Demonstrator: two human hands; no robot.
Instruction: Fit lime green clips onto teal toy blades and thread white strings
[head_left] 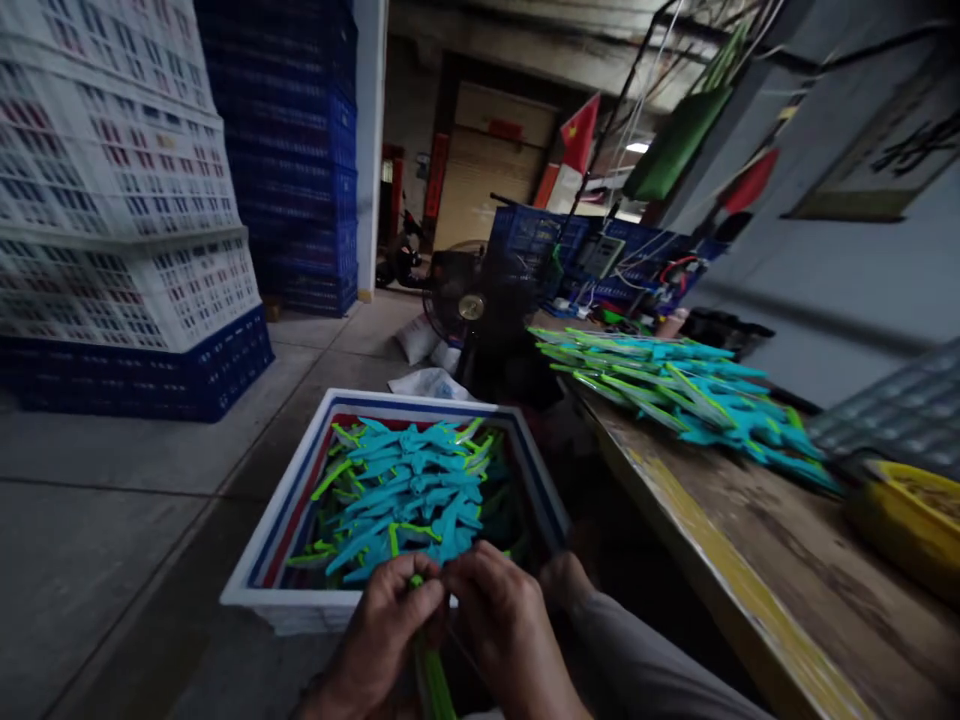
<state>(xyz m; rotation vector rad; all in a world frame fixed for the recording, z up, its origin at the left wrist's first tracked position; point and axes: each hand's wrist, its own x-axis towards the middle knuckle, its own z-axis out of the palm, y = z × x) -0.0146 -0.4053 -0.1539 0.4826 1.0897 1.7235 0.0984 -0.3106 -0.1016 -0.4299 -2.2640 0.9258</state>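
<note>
Close in front of me, my left hand is closed round a bright green strip-like piece, whose end pokes up between thumb and forefinger. Beside it, my right hand is pinched near the top of that piece; what its fingertips hold is hidden. Just beyond both hands is a white box with blue and red bands inside. A heap of turquoise and lime-green plastic pieces, pointed and wing-like, lies in it.
On the right, a wooden bench carries more turquoise and green pieces and a yellow basin. White crates and blue crates are stacked at left. A fan stands beyond the box. My leg is at lower right.
</note>
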